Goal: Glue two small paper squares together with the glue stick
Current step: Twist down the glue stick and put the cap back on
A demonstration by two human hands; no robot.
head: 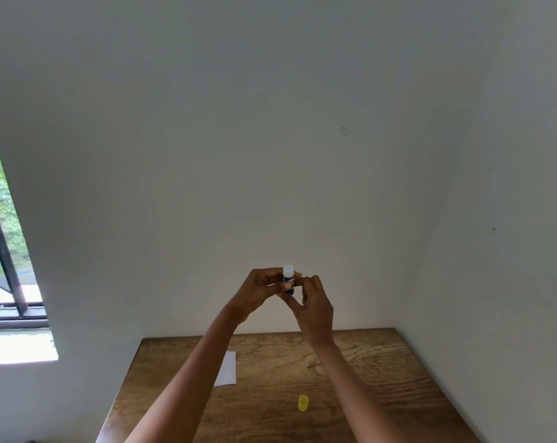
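Am watching both hands gripping glue stick (289,280) aloft: left hand (260,294) clenching barrel, right hand (314,306) pinching base. Risk: overextended glue snapping; cap (303,403) rolling off tabletop (366,378).

Plain off-white painted walls (270,123) meet in a corner on the right, with a couple of small marks on them. Dark-framed window (2,251) on the left, swung open, green trees outside and bright daylight hitting the sill. Below sits a brown wooden table with heavy grain (382,378), pushed right into that corner.
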